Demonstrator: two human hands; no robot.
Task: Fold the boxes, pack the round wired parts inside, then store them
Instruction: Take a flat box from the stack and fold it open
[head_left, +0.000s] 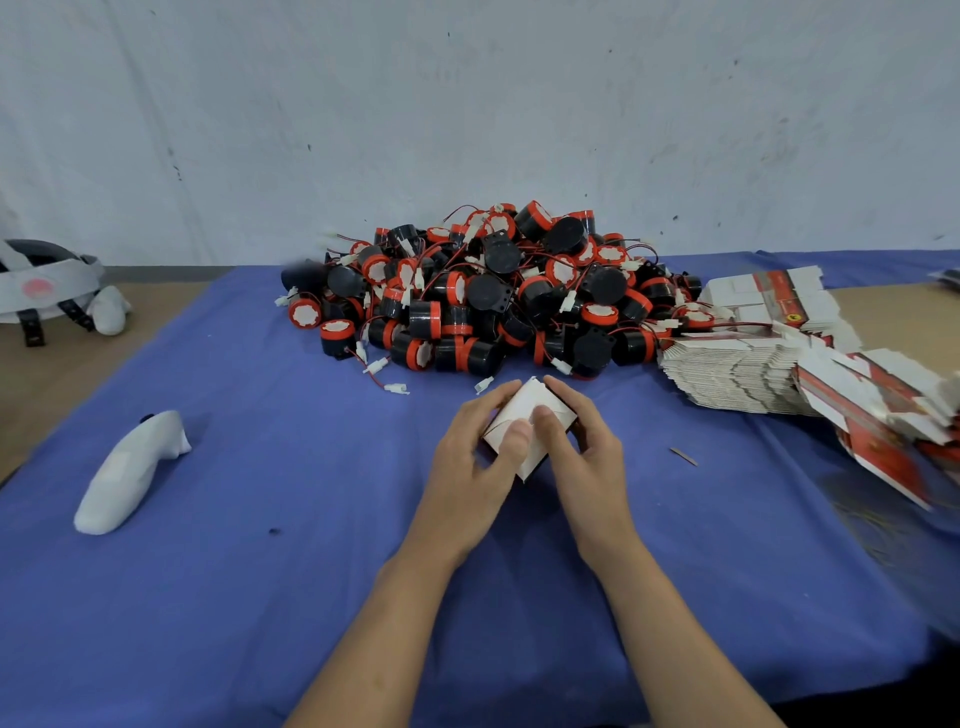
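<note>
— Well, what are those parts at the back made of?

— The round wired parts (493, 296) are short black drums, plastic by the look, each with a red band and a white scalloped disc on one end. Thin red and black wires trail from them to small white plugs. They lie heaped in one loose pile, some plugs spilling onto the near side.

— And the cardboard?

— The flat box blanks (743, 374) sit at the right of the pile in a slumped, fanned stack, white card with red print, their cut edges showing as stepped layers. One box (524, 402) is already raised into shape, white and angular, a corner pointing away from the person.

— Where is it?

— Just in front of the pile, at the middle of the table, between both hands. The left hand (467, 452) curls around its left side, thumb pressed on the top panel. The right hand (587, 452) wraps the right side, fingers bent over the far edge, thumb beside the other thumb. Whether the box rests on the surface or is lifted, I cannot tell.

— What is under it all?

— A blue cloth (260, 571), soft and slightly fuzzy, with a dark speck and a small thin sliver (683, 456) on it. It covers a tan table (52, 374) that shows bare at the left.

— Anything else?

— A white wrapped object (130, 473), smooth and elongated, lies on the cloth at the left. A white headset (41, 280) with dark straps sits at the far left edge. Behind stands a pale, scuffed wall (467, 104).
</note>
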